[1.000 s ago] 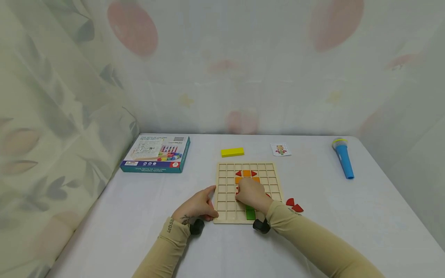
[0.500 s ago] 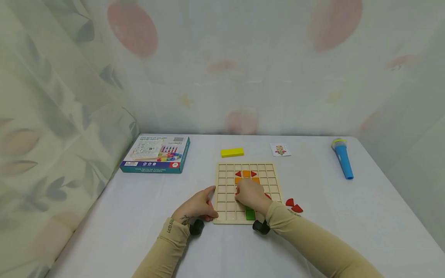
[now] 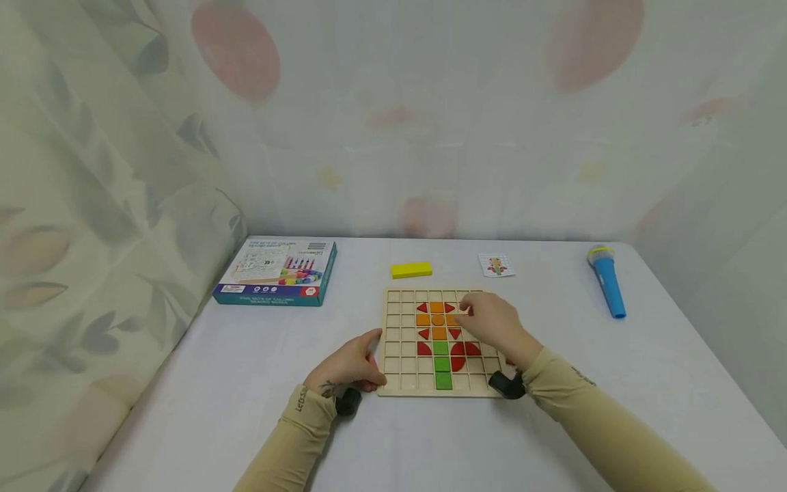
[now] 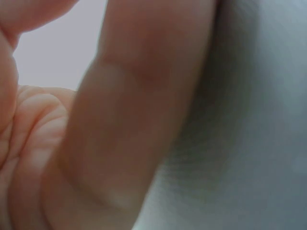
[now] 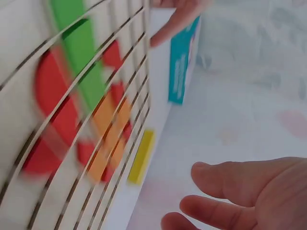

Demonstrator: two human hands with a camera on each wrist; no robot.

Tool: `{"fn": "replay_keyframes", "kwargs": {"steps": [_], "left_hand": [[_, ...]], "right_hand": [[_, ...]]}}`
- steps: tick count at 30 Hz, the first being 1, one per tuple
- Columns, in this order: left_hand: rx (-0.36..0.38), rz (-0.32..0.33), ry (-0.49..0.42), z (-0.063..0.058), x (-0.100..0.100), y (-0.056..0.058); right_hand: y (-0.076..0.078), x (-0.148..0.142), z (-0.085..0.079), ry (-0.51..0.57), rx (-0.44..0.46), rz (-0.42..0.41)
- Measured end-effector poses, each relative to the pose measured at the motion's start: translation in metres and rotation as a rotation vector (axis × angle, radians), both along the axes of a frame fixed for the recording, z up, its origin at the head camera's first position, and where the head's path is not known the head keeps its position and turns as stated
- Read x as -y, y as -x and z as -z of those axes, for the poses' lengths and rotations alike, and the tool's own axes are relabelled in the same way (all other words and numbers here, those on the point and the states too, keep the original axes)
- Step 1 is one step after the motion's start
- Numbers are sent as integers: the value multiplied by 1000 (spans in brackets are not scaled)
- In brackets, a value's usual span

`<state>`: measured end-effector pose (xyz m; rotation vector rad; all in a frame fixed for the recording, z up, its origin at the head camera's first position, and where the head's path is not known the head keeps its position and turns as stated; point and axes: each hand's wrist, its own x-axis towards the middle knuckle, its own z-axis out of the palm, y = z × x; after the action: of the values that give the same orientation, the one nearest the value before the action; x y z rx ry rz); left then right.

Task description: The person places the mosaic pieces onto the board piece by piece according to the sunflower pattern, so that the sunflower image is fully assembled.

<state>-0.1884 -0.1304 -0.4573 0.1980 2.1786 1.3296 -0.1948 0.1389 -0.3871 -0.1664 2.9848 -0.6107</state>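
A wooden grid board (image 3: 393,362) lies on the table, bearing a pattern of orange squares (image 3: 436,307), green squares (image 3: 443,380), red triangles (image 3: 422,308) and red quarter-circles (image 3: 424,349). My left hand (image 3: 347,362) rests at the board's left edge, its thumb by the near corner and its index finger further up the side. Over the upper right of the board is my right hand (image 3: 494,324), holding nothing. In the right wrist view, its thumb and fingers (image 5: 230,179) stand apart. The left wrist view shows only the left hand's fingers (image 4: 129,96), close and blurred.
Behind the board are a yellow block (image 3: 411,270) and a small pattern card (image 3: 496,265). A boxed toy set (image 3: 273,273) lies at the back left, a blue toy microphone (image 3: 609,283) at the far right. Red loose pieces (image 3: 511,367) are mostly hidden by the right wrist.
My right hand has come off the middle of the board and moved right and back. The red quarter-circle and other tiles beneath it are uncovered. My left hand has stayed put.
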Motion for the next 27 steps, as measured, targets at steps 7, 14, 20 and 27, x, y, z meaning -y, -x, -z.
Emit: {"fn": "replay_keyframes", "kwargs": {"steps": [7,14,20,27], "left_hand": [[-5,9,2,0,0,1],[-4,5,2,0,0,0],[-1,2,-2,1,0,0],[-14,12,-3,1,1,0]], "right_hand": [[-14,-48,6,-68,89,16],[-27,-67,19,-148,207,41],[-33,-71,31,-177,230,54],[-35,-71,31,-166,228,56]]}}
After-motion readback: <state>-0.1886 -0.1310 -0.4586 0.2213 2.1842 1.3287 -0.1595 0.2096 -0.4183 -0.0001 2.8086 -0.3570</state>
